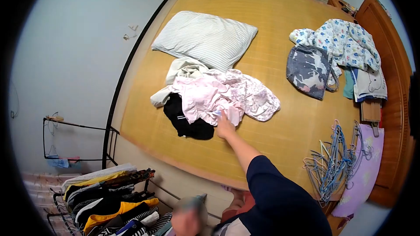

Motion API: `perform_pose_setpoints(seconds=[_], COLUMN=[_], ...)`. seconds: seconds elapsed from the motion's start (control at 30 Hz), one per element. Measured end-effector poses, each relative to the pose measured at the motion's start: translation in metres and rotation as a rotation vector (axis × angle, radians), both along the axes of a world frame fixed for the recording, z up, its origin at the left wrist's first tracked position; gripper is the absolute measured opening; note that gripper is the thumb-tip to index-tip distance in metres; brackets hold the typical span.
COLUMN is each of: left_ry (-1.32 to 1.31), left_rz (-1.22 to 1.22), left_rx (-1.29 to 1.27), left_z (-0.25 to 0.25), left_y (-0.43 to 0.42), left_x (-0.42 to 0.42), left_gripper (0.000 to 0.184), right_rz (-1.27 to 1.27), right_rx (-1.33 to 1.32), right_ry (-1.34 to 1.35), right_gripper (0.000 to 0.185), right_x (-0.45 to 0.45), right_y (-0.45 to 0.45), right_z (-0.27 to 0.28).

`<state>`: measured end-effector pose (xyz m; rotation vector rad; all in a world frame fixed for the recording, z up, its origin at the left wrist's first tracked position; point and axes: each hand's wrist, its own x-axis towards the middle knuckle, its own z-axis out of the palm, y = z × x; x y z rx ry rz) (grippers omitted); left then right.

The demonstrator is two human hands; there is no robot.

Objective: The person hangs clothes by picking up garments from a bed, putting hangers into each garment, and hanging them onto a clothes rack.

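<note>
My right hand (225,127) reaches in from the lower right and is closed on the lower edge of a pale pink garment (199,96). A small bluish-white patch shows by its fingertips. Beside the pink garment on the mat lies a white floral garment (258,96). Black clothing (186,122) sticks out below, and a cream cloth (186,69) lies behind. At the bottom edge is a blurred skin-coloured shape, apparently my left hand (188,223); its fingers cannot be made out.
A striped pillow (205,37) lies behind the pile on the yellow mat (267,148). Printed cloth (350,41) and a grey bag (308,70) are at right, above tangled hangers (334,166). Clothes hang on a rack (109,201) at lower left. A wooden headboard (385,96) borders the right.
</note>
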<state>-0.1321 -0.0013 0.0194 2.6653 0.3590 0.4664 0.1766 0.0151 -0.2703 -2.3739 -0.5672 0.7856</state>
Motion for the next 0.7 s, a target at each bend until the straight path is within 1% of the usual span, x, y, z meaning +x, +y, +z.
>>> perform_pose_setpoints(seconds=[0.03, 0.07, 0.2, 0.23, 0.27, 0.3, 0.33, 0.4, 0.43, 0.47, 0.53, 0.57, 0.6, 0.63, 0.67, 0.7], left_ry=[-0.002, -0.008, -0.028, -0.043, -0.013, 0.019, 0.004, 0.035, 0.069, 0.054, 0.043, 0.037, 0.066, 0.098, 0.099, 0.107], left_rz=[0.010, 0.018, 0.000, -0.010, -0.009, -0.013, -0.032, -0.075, -0.086, -0.096, -0.064, -0.073, -0.084, -0.098, -0.114, -0.169], left_rx=[0.003, 0.004, 0.006, 0.003, -0.065, -0.132, -0.136, -0.200, -0.190, -0.202, -0.369, -0.379, -0.450, -0.518, -0.521, -0.511], left_z=[-0.001, -0.002, -0.010, -0.018, -0.027, -0.036, -0.044, -0.049, -0.047, -0.046, -0.049, -0.050, -0.050, -0.052, -0.056, -0.062], left_y=[0.000, -0.001, -0.001, 0.001, 0.005, 0.010, 0.017, 0.026, 0.030, 0.033, 0.037, 0.038, 0.039, 0.040, 0.041, 0.040], left_x=[-0.005, -0.010, -0.025, -0.031, -0.034, -0.037, -0.039, -0.038, -0.036, -0.032, -0.021, -0.015, -0.010, -0.005, -0.001, 0.004], left_gripper=[0.028, 0.027, 0.023, 0.023, 0.021, 0.020, 0.020, 0.021, 0.020, 0.020, 0.021, 0.021, 0.024, 0.028, 0.028, 0.035], right_rz=[-0.119, -0.175, -0.243, -0.370, -0.498, -0.574, -0.588, -0.563, -0.515, -0.520, -0.471, -0.451, -0.459, -0.434, -0.412, -0.390], right_rx=[0.050, 0.090, 0.179, 0.293, 0.409, 0.411, 0.412, 0.424, 0.412, 0.404, 0.481, 0.529, 0.523, 0.574, 0.628, 0.633], right_ry=[-0.009, -0.163, -0.174, -0.116, -0.058, -0.087, -0.108, -0.040, -0.056, -0.076, 0.196, 0.117, 0.109, 0.163, 0.214, 0.226], right_gripper=[0.037, 0.034, 0.029, 0.027, 0.025, 0.026, 0.026, 0.028, 0.032, 0.032, 0.031, 0.029, 0.029, 0.028, 0.028, 0.026], right_x=[-0.003, -0.010, -0.013, -0.018, -0.024, -0.031, -0.037, -0.052, -0.056, -0.059, -0.075, -0.085, -0.093, -0.101, -0.109, -0.117], right_y=[0.001, -0.002, -0.034, -0.045, -0.057, -0.067, -0.077, -0.101, -0.108, -0.116, -0.129, -0.129, -0.130, -0.129, -0.128, -0.126], right_z=[-0.013, -0.026, -0.024, -0.021, -0.018, -0.013, -0.008, -0.002, -0.006, -0.011, 0.031, 0.050, 0.073, 0.097, 0.118, 0.133])
